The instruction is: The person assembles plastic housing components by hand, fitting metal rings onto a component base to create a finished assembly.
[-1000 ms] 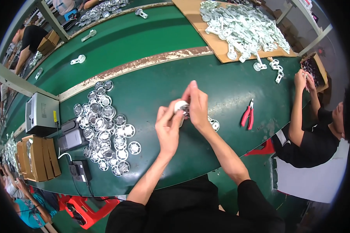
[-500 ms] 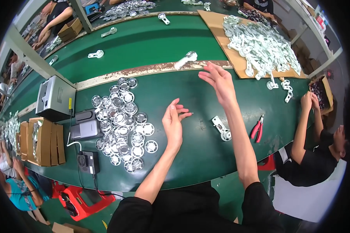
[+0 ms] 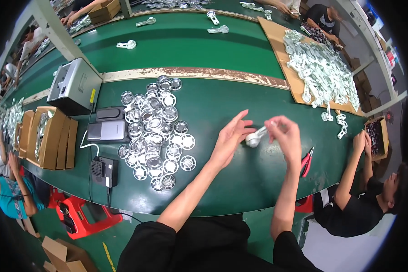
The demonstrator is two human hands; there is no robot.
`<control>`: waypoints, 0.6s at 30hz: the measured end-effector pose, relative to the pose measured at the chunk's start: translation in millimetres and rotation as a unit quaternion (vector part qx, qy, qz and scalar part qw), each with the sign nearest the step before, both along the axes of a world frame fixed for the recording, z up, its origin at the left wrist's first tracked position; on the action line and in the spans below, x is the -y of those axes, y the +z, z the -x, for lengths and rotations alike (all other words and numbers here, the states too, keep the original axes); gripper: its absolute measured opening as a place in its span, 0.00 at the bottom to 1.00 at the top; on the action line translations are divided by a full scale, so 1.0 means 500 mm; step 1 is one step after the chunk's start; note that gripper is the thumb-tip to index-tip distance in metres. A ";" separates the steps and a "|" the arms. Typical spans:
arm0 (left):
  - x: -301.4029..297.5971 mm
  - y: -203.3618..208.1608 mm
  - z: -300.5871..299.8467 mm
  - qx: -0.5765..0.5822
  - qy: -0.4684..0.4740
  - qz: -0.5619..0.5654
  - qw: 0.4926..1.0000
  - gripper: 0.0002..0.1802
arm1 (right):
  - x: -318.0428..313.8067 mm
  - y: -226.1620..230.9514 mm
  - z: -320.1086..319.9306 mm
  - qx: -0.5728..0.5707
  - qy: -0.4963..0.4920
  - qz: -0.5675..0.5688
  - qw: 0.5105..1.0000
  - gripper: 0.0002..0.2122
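Observation:
My right hand (image 3: 286,137) pinches a small white plastic part with a round head (image 3: 255,138) just above the green table (image 3: 240,181). My left hand (image 3: 230,138) is beside it with fingers spread, its fingertips touching the part's round end. A pile of round silver and white grille discs (image 3: 155,131) lies to the left of my left hand.
Red-handled pliers (image 3: 306,162) lie right of my hands. A cardboard sheet heaped with white parts (image 3: 319,68) sits far right. A grey box (image 3: 75,86), dark devices (image 3: 106,131) and cardboard boxes (image 3: 50,140) stand at the left. Another person (image 3: 362,199) works at the right edge.
My right hand came back from reaching toward the far strip and now holds a white part. My left hand moved right to meet it.

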State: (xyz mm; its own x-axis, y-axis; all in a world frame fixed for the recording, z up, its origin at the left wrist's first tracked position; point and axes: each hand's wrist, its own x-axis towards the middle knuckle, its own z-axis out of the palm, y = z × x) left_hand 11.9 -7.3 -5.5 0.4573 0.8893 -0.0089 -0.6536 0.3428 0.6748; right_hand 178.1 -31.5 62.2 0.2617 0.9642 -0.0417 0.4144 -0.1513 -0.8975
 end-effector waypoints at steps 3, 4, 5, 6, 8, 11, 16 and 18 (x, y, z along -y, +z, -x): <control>-0.015 0.010 0.025 0.025 0.013 -0.008 1.000 0.29 | -0.048 0.033 0.031 -0.085 -0.003 -0.011 0.996 0.08; -0.021 0.013 0.030 -0.050 0.045 -0.052 0.996 0.29 | -0.058 0.037 0.041 -0.090 -0.002 -0.010 0.996 0.08; -0.029 0.012 0.039 -0.085 0.048 -0.087 0.991 0.28 | -0.066 0.037 0.054 -0.096 -0.001 -0.007 0.995 0.08; -0.032 0.011 0.042 -0.049 0.042 -0.047 0.997 0.27 | -0.072 0.040 0.069 -0.125 0.000 -0.019 0.992 0.08; -0.036 0.006 0.039 0.002 0.067 0.022 0.997 0.22 | -0.085 0.031 0.086 0.016 -0.008 -0.074 0.997 0.09; -0.043 -0.014 0.059 -0.054 0.099 0.056 0.992 0.21 | -0.088 0.045 0.199 0.400 -0.050 -0.257 0.878 0.16; -0.029 -0.051 0.015 -0.205 0.091 -0.132 0.966 0.20 | -0.083 -0.019 0.361 0.356 0.270 -0.127 0.886 0.15; -0.023 -0.051 0.001 -0.125 0.056 -0.142 0.980 0.19 | -0.094 -0.045 0.380 0.360 0.280 -0.079 0.887 0.15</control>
State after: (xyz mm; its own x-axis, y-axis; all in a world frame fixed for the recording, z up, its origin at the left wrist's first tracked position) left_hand 11.3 4.3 -30.8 0.3717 0.9166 0.1473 -0.4777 0.0527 0.8770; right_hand -11.6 15.3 39.7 -0.3551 0.9305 0.0895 0.8590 0.3626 -0.3614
